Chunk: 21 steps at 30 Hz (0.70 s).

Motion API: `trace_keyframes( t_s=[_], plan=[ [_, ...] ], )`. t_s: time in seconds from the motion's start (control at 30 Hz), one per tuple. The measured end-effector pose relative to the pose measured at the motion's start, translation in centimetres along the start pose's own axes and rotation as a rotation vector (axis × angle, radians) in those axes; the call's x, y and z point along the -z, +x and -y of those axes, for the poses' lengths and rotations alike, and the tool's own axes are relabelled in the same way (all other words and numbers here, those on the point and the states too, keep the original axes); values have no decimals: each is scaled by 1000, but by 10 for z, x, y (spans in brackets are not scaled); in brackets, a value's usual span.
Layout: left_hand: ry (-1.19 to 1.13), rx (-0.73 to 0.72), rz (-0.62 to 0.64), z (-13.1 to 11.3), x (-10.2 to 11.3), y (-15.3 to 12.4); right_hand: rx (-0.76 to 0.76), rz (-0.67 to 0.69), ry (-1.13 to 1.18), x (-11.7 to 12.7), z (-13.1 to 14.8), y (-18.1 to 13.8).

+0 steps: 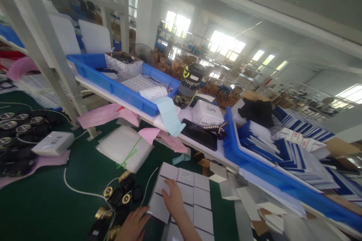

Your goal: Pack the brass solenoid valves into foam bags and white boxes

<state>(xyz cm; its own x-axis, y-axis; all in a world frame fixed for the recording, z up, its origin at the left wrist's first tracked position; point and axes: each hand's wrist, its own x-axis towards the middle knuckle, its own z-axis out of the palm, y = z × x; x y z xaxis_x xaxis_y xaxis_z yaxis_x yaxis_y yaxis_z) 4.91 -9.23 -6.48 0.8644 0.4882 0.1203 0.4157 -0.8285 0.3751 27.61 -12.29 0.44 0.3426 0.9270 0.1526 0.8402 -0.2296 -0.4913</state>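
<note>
A block of small white boxes (185, 192) lies in rows on the green tabletop at the bottom centre. My right hand (173, 199) rests on top of the boxes at the left side of the block, fingers apart and holding nothing. Beside the block's left edge is my left hand (134, 224), fingers stretched out, their tips against the side of a near-left white box (158, 207). Just left of the boxes sit several black and gold watches (115, 196), partly hidden behind my left hand.
Bubble wrap (126, 147) and pink strips lie behind the watches. A white box marked 418 (53, 144) stands by more watches at left. The shelf above holds a blue tray (118, 89), a dark phone (199, 134) and a blue bin (263, 175) of booklets. Loose cartons are at right.
</note>
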Motion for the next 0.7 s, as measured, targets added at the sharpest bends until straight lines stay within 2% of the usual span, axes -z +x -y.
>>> trace_keyframes(
  t_s=[0.1, 0.2, 0.3, 0.4, 0.47, 0.53, 0.6, 0.7],
  plan=[
    [-34, -48, -185, 6, 47, 26, 134, -102, 60, 45, 29, 7],
    [-51, -76, -422, 1, 117, 71, 270, -209, 39, 106, 64, 28],
    [-38, -210, -645, -12, 191, 116, 376, -286, -79, 164, 101, 56],
    [-12, -299, -801, -25, 250, 147, 472, -303, -189, 203, 132, 81],
    [-2, -334, -876, -31, 274, 158, 500, -339, -211, 219, 145, 96],
    [-2, -361, -926, -33, 288, 162, 489, -399, -206, 230, 151, 108],
    [-10, -372, -946, -32, 294, 162, 461, -450, -197, 239, 151, 117],
    [-16, -368, -962, -28, 297, 159, 434, -451, -187, 249, 144, 125]
  ],
)
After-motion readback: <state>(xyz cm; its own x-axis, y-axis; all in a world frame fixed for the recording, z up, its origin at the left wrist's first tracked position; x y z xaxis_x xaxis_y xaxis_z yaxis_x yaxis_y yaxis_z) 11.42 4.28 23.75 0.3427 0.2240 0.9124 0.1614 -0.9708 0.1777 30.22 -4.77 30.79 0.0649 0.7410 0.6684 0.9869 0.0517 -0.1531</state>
